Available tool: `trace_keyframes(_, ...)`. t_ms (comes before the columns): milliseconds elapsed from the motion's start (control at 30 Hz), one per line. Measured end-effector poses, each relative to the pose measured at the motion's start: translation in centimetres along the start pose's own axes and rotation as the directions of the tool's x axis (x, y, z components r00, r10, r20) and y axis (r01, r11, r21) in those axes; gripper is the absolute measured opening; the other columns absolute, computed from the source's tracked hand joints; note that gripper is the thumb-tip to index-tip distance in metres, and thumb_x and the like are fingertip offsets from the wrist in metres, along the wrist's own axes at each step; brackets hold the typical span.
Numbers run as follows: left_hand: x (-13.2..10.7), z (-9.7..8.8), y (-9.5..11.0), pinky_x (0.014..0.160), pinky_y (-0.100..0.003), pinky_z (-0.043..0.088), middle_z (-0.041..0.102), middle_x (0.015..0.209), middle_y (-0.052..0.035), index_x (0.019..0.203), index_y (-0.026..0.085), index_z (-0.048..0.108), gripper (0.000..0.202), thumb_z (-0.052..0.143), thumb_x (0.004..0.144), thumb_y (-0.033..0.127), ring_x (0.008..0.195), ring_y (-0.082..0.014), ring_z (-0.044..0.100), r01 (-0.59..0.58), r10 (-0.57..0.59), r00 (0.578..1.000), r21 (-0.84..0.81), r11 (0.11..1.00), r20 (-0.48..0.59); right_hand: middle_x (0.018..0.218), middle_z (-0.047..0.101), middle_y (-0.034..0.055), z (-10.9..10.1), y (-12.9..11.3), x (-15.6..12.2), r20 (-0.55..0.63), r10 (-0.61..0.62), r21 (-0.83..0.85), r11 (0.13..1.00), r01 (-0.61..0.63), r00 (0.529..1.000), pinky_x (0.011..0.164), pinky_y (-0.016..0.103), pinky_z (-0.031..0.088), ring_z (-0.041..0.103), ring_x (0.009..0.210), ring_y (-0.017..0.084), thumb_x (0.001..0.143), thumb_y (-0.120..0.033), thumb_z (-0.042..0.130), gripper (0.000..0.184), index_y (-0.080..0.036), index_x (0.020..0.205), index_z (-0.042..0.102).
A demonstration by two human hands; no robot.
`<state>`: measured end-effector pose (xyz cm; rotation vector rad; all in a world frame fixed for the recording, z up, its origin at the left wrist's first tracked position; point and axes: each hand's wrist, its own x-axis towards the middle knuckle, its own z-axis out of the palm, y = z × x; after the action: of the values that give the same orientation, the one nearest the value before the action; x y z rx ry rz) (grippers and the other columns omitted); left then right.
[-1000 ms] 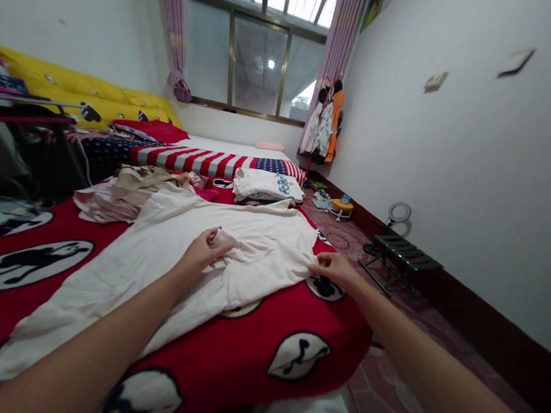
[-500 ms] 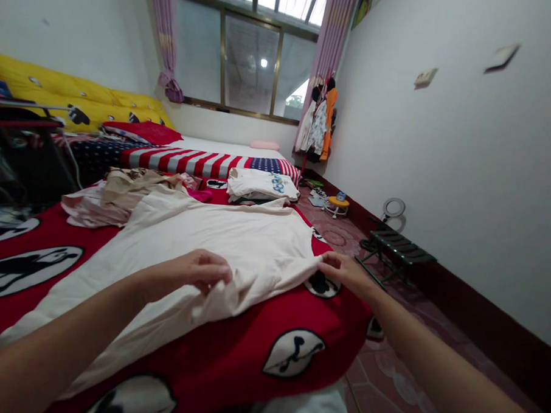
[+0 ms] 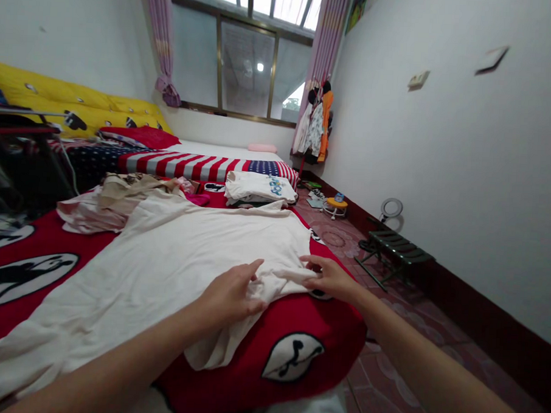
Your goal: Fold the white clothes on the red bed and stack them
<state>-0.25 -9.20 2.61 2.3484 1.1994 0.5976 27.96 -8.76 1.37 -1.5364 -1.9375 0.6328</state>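
Observation:
A large cream garment (image 3: 173,257) lies spread over the red blanket with black-and-white prints (image 3: 260,346) on the near bed. My left hand (image 3: 233,293) rests on the garment's near right part, fingers stretched forward and pressing the bunched cloth. My right hand (image 3: 327,277) is at the garment's right edge near the bed corner, fingers closed on a fold of the cloth. A loose flap of the garment hangs over the bed's front edge below my left hand.
A heap of beige and pink clothes (image 3: 106,202) lies at the left back. A folded white stack (image 3: 258,187) sits behind the garment. Beyond is a stars-and-stripes blanket (image 3: 204,165). A dark folding stool (image 3: 396,251) and a small orange item (image 3: 337,204) stand on the tiled floor.
My left hand has moved right along the garment's near edge, toward my right hand, and its fingers have stretched out. The cloth's corner now bunches between the hands, and a flap droops over the edge.

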Motion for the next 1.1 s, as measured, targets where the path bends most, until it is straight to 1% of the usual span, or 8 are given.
trace_keyframes(100, -0.2, 0.1, 1.1, 0.077, -0.028, 0.047, 0.069, 0.092, -0.0043, 0.126, 0.019, 0.059, 0.055, 0.059, 0.072, 0.015, 0.083, -0.0177, 0.063, -0.104, 0.1, 0.994, -0.094, 0.99, -0.044, 0.082, 0.063, 0.002, -0.9, 0.0, -1.1, 0.066, -0.101, 0.043, 0.994, 0.098, 0.993, 0.068, 0.025, 0.043, 0.057, 0.076, 0.016, 0.062, -0.014, 0.062, 0.025, -0.016, 0.087, 0.068)
trace_keyframes(200, -1.5, -0.2, 2.5, 0.069, -0.023, 0.046, 0.068, 0.079, -0.0009, 0.106, 0.02, 0.07, 0.039, 0.056, 0.071, 0.009, 0.07, -0.0123, 0.06, -0.219, 0.231, 0.973, -0.232, 0.948, 0.024, 0.081, 0.06, 0.0025, -2.2, -0.1, -2.7, 0.099, -0.23, 0.016, 0.973, 0.23, 0.968, 0.072, 0.025, 0.043, 0.056, 0.078, 0.015, 0.063, -0.01, 0.058, 0.009, -0.017, 0.067, 0.061)
trace_keyframes(300, -3.3, -0.4, 3.3, 0.079, -0.025, 0.048, 0.068, 0.096, -0.0039, 0.107, 0.023, 0.069, 0.038, 0.06, 0.072, 0.012, 0.085, -0.0146, 0.062, -0.282, 0.319, 0.94, -0.249, 0.926, 0.12, 0.086, 0.063, 0.0035, -3.3, -0.1, -4.4, 0.183, -0.25, -0.08, 0.96, 0.268, 0.951, 0.074, 0.025, 0.043, 0.058, 0.08, 0.015, 0.064, -0.007, 0.055, 0.013, -0.018, 0.068, 0.061)
trace_keyframes(433, -4.8, -0.5, 2.8, 0.101, -0.039, 0.041, 0.047, 0.139, -0.0112, 0.132, 0.026, 0.052, 0.068, 0.069, 0.067, 0.017, 0.122, -0.0258, 0.048, -0.265, 0.275, 0.956, -0.105, 0.959, 0.101, 0.076, 0.063, 0.0009, -4.5, -0.6, -5.8, 0.204, -0.106, -0.282, 0.946, 0.161, 0.973, 0.066, 0.024, 0.042, 0.057, 0.07, 0.015, 0.065, -0.01, 0.059, 0.013, -0.019, 0.073, 0.063)
trace_keyframes(533, -4.9, -0.7, 2.3, 0.095, -0.04, 0.044, 0.058, 0.125, -0.0112, 0.131, 0.024, 0.053, 0.067, 0.072, 0.067, 0.023, 0.112, -0.0268, 0.054, -0.197, 0.199, 0.959, -0.029, 0.98, 0.2, 0.073, 0.065, -0.0002, -5.1, -1.2, -6.1, 0.188, -0.007, -0.322, 0.944, 0.068, 0.982, 0.064, 0.024, 0.042, 0.057, 0.068, 0.015, 0.065, -0.015, 0.064, 0.014, -0.021, 0.078, 0.065)
trace_keyframes(667, -4.7, -0.9, 2.3, 0.081, -0.031, 0.046, 0.066, 0.105, -0.0051, 0.116, 0.027, 0.064, 0.045, 0.066, 0.071, 0.02, 0.094, -0.0219, 0.06, -0.201, 0.188, 0.95, 0.028, 0.979, 0.251, 0.077, 0.067, 0.0006, -4.9, -1.0, -5.5, 0.172, 0.007, -0.208, 0.978, 0.029, 0.985, 0.064, 0.025, 0.043, 0.06, 0.069, 0.017, 0.072, -0.034, 0.068, 0.043, -0.022, 0.113, 0.063)
trace_keyframes(867, -4.8, 0.0, 2.5, 0.078, -0.031, 0.042, 0.065, 0.101, -0.0029, 0.102, 0.028, 0.068, 0.028, 0.062, 0.075, 0.021, 0.091, -0.0198, 0.058, -0.289, 0.265, 0.945, 0.111, 0.951, 0.192, 0.076, 0.069, 0.0055, -2.9, 0.5, -3.5, -0.043, 0.06, -0.322, 0.944, -0.07, 0.997, 0.062, 0.028, 0.04, 0.059, 0.069, 0.019, 0.082, -0.038, 0.052, 0.026, -0.018, 0.076, 0.069)
trace_keyframes(1100, -4.5, 0.0, 3.2, 0.075, -0.034, 0.039, 0.067, 0.084, -0.0034, 0.082, 0.022, 0.065, 0.011, 0.055, 0.081, 0.019, 0.084, -0.0203, 0.057, -0.394, 0.335, 0.907, 0.233, 0.889, 0.255, 0.07, 0.069, 0.0048, -2.1, -0.3, -2.6, -0.141, 0.192, -0.523, 0.819, -0.238, 0.971, 0.057, 0.027, 0.035, 0.061, 0.066, 0.019, 0.071, -0.026, 0.055, 0.013, -0.02, 0.067, 0.066)
